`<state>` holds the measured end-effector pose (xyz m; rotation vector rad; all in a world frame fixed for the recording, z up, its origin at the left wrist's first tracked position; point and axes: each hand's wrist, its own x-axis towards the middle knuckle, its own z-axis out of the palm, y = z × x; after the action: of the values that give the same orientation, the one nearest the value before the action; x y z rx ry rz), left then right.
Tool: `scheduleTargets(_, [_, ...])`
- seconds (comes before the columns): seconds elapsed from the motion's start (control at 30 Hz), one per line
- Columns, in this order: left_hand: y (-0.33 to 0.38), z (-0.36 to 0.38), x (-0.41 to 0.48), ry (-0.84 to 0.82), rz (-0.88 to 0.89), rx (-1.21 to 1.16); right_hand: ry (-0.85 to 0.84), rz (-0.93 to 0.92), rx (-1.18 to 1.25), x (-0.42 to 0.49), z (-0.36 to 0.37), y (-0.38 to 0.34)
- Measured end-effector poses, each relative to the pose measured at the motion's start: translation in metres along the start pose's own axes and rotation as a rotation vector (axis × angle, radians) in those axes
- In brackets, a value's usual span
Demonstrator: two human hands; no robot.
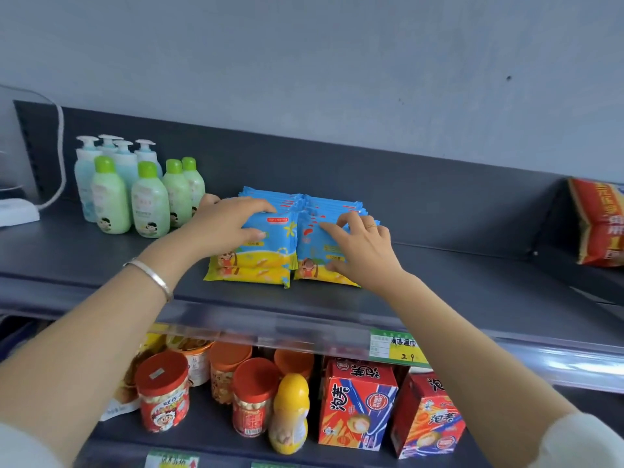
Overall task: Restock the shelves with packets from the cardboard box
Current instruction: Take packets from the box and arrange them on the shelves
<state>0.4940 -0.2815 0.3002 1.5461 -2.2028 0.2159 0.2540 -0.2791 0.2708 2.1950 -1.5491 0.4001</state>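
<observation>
Packets [256, 261] of glossy blue and yellow film, flat and pillow-shaped, lie in two low stacks side by side near the front lip of the upper shelf [456, 285], just right of the green-capped bottles [148, 204]. Left hand [229, 224] grips the top of the left stack, fingers curled over its far edge, thumb on the face. Right hand [363, 244] is spread, fingertips pressing the right stack (probably squaring the slippery film into line). Cardboard box is not in view.
</observation>
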Motion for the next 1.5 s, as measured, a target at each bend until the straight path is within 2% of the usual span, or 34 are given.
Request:
scheduleTargets(0.1, [-0.002, -0.002, 0.002, -0.017, -0.014, 0.02, 0.016, -0.006, -0.012, -0.002, -0.001, -0.002])
scheduleTargets(0.23, [-0.01, -0.005, -0.002, 0.019, -0.069, -0.024, 0.059, -0.095, 0.044, -0.002, -0.008, -0.018])
scheduleTargets(0.33, [-0.022, -0.008, -0.011, 0.019, -0.127, -0.033, 0.032, -0.158, 0.088, 0.003, -0.008, -0.04])
scheduleTargets(0.5, [-0.04, -0.018, -0.031, 0.037, -0.192, -0.036, -0.115, -0.263, 0.011, 0.021, -0.005, -0.069])
scheduleTargets(0.67, [-0.055, -0.028, -0.043, 0.088, -0.261, -0.019, -0.401, -0.304, -0.07, 0.039, -0.006, -0.082])
scheduleTargets(0.83, [-0.061, -0.027, -0.048, 0.087, -0.278, -0.043, -0.478, -0.265, 0.001, 0.046, -0.005, -0.085])
scheduleTargets(1.1, [-0.06, -0.027, -0.052, 0.164, -0.26, -0.05, -0.382, -0.219, 0.142, 0.045, -0.008, -0.087])
scheduleTargets(1.23, [-0.061, -0.03, -0.053, 0.193, -0.246, -0.093, -0.142, -0.167, 0.042, 0.05, -0.007, -0.092])
scheduleTargets(1.33, [-0.055, -0.028, -0.05, 0.125, -0.193, -0.143, -0.021, -0.097, 0.03, 0.056, -0.002, -0.089])
scheduleTargets(1.4, [-0.048, -0.023, -0.045, 0.04, -0.142, -0.144, -0.024, -0.084, 0.05, 0.059, 0.003, -0.085])
scheduleTargets(1.5, [-0.038, -0.009, -0.032, -0.031, -0.088, -0.024, -0.047, -0.055, 0.104, 0.06, 0.006, -0.074])
